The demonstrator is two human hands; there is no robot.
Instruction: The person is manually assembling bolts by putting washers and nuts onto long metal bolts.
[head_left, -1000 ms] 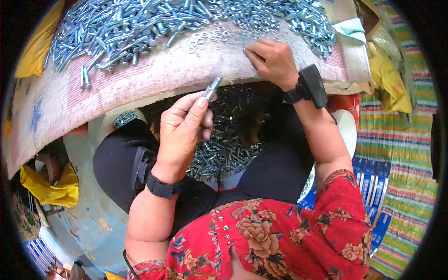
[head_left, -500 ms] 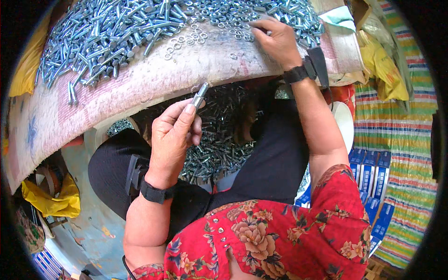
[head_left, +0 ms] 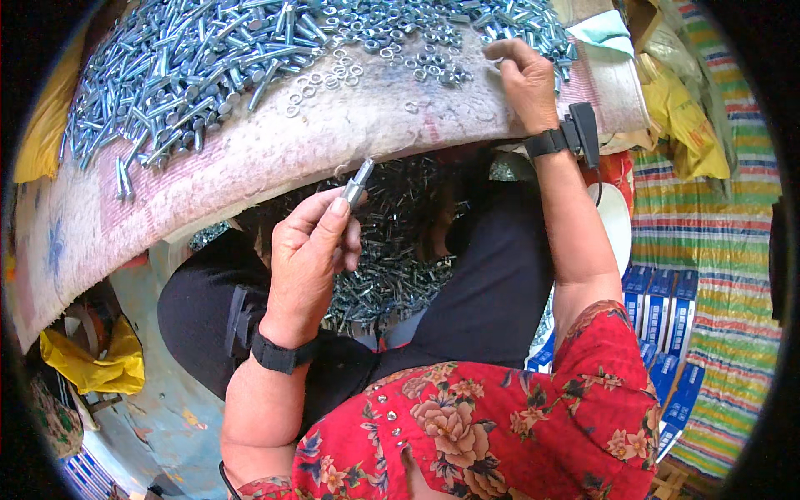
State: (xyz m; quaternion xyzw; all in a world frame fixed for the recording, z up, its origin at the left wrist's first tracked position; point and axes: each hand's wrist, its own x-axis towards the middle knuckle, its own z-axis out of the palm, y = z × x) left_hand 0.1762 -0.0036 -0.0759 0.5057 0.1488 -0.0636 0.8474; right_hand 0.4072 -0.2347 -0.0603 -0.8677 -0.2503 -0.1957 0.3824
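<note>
My left hand is closed on a silver expansion bolt, pinched between thumb and fingers with its narrower end pointing up and away. It is held just off the near edge of the cloth-covered work surface. Over the right part of that surface is my right hand, its index finger stretched to the left and the thumb apart from it. Nothing shows between those fingers. Left of its fingertips lies a loose cluster of nuts. Several flat washers lie farther left.
A large heap of bolts covers the far left of the surface, with more bolts at the far right. Below, between my knees, is a pile of dark metal fasteners. Blue boxes stand at the right on a striped sheet.
My right hand has moved right and slightly toward me, away from the nuts. Some nuts now lie in a closer cluster where its fingers were. My left hand keeps its grip, almost unmoved.
</note>
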